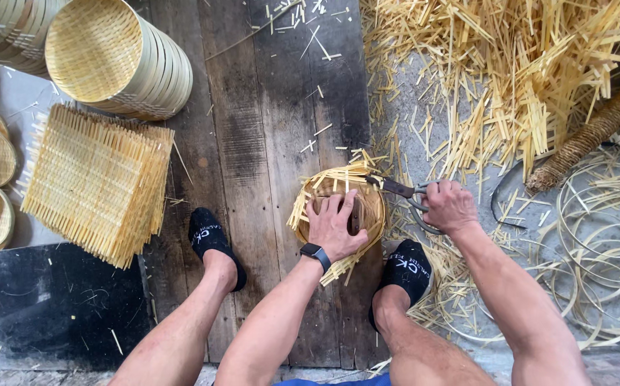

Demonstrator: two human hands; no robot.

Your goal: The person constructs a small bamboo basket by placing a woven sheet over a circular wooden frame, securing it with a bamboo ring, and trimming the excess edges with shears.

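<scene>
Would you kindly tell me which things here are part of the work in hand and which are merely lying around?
In hand:
- left hand pressing on the round woven basket
- right hand gripping the shears at the basket's rim

Lying about:
- stack of square woven mats
- stacked finished baskets
- heap of bamboo offcuts
- loose bamboo hoops
- rope-wrapped roll

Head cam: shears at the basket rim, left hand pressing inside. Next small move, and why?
Probably close the shears on the strip ends jutting past the rim at the upper right of the small basket. The blades already sit at that edge in the right hand, the left hand pins the weave flat, and untrimmed ends stick out elsewhere around the rim.
</scene>
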